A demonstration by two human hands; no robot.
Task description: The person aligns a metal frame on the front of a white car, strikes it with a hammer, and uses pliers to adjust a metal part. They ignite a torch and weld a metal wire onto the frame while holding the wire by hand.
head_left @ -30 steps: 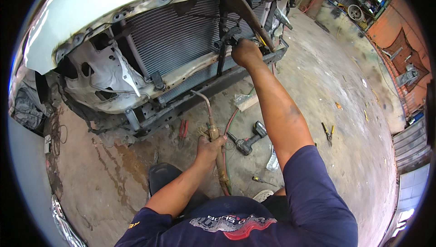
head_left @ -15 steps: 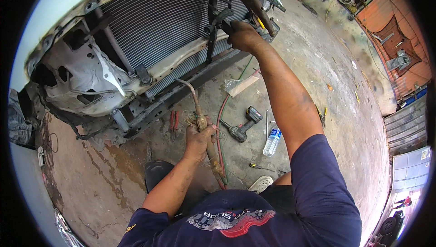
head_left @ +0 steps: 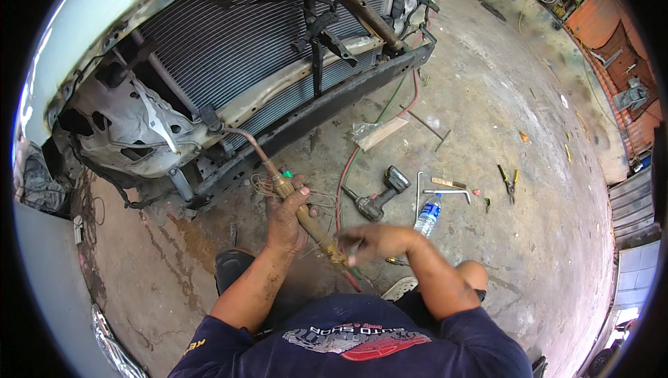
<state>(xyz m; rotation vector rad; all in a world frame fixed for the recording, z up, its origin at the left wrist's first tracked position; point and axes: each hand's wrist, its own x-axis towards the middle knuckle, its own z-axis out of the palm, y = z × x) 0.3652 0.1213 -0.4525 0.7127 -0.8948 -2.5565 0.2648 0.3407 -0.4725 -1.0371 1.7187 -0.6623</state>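
Note:
My left hand (head_left: 287,219) is wrapped round the brass handle of a gas welding torch (head_left: 310,222). The torch's bent copper tip (head_left: 245,136) points toward the lower front of a stripped car front end (head_left: 174,143). A small green thing (head_left: 286,173) shows beside the torch's neck, with thin coiled wire (head_left: 261,185) near my fingers. My right hand (head_left: 376,241) is at the rear of the torch, by its valves and hose ends. Its fingers are bent but smeared by motion, so their grip is unclear.
A radiator (head_left: 223,37) sits behind a dark lower crossbar (head_left: 306,115). Red and green hoses (head_left: 342,176) run over the concrete floor. A cordless drill (head_left: 379,196), a water bottle (head_left: 428,215), bent metal rods (head_left: 452,192) and pliers (head_left: 510,183) lie to the right.
My right hand has left the black bracket at the car's front and come back to the torch's rear end. My left hand has moved slightly left and up, its torch tip now nearer the car.

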